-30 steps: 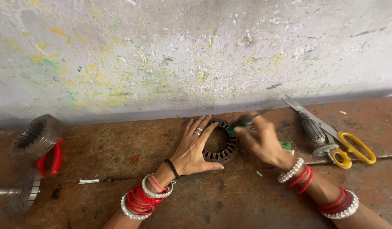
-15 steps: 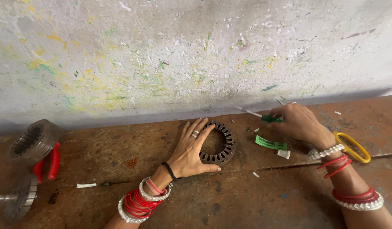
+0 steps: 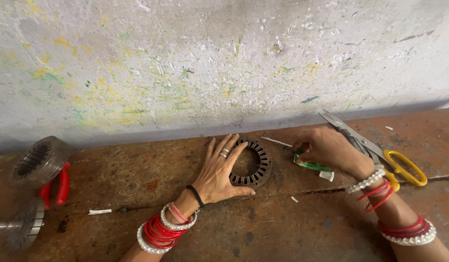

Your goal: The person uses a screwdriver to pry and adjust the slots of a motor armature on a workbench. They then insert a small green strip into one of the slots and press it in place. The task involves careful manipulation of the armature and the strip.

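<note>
A small motor-repair workshop, seen from above a worn work surface.

The desk (image 3: 282,228) is rough, rust-brown and stained, set against a wall (image 3: 210,63) of chipped plaster flecked with yellow and green paint. Metal motor parts lie about: a slotted stator ring (image 3: 256,165) in the middle, a thicker stator core (image 3: 37,162) at the far left resting on red-handled pliers (image 3: 61,184), and a rotor on a shaft (image 3: 20,225) below it. Yellow-handled scissors (image 3: 380,153) lie to the right, beside green insulation strips (image 3: 309,165) and white paper scraps (image 3: 99,211). Two bangled hands work here.
</note>
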